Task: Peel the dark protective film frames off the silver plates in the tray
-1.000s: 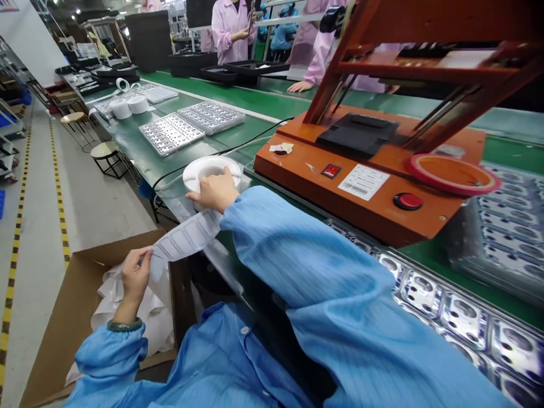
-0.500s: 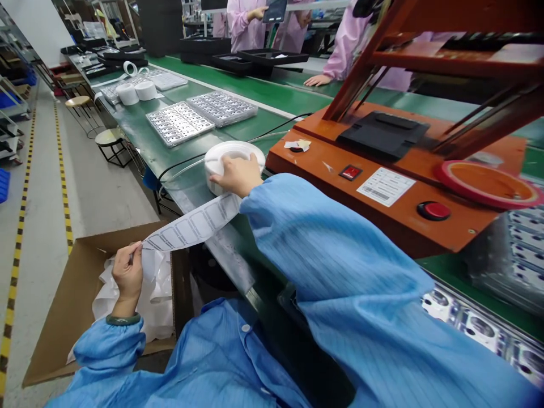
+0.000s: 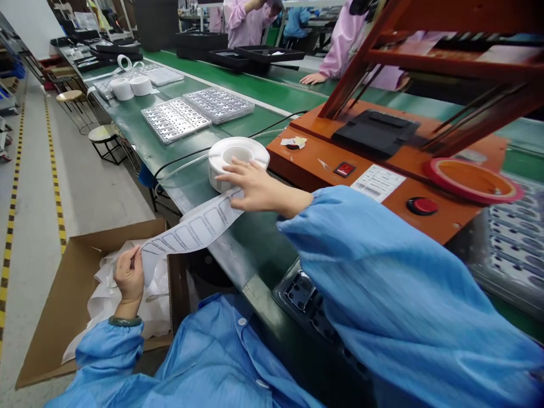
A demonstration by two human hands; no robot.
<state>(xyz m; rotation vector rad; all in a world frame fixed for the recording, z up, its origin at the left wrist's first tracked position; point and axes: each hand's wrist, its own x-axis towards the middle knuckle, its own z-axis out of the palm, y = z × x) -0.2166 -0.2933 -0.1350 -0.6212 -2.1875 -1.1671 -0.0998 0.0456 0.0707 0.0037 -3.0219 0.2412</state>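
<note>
A white roll of labels [image 3: 238,152] lies flat near the edge of the green bench. Its unwound label strip [image 3: 191,228], marked with rounded rectangular outlines, stretches down to the left over the bench edge. My left hand [image 3: 130,274] pinches the strip's free end above a cardboard box. My right hand [image 3: 259,187] is at the near side of the roll, with its fingers stretched out and apart. Its fingertips are by the roll's side and its thumb lies by the strip's start; whether they touch is hard to tell.
An orange press machine [image 3: 352,170] stands on the right, with a red-rimmed ring [image 3: 471,194] on it. The cardboard box [image 3: 51,317] holds crumpled white backing paper [image 3: 157,283]. Trays of metal parts [image 3: 175,119] and more white rolls [image 3: 140,86] lie farther along. Co-workers in pink stand across the bench.
My right hand has drawn back from the top of the roll toward me and to the right, its fingers spreading. My left hand keeps its pinch on the strip.
</note>
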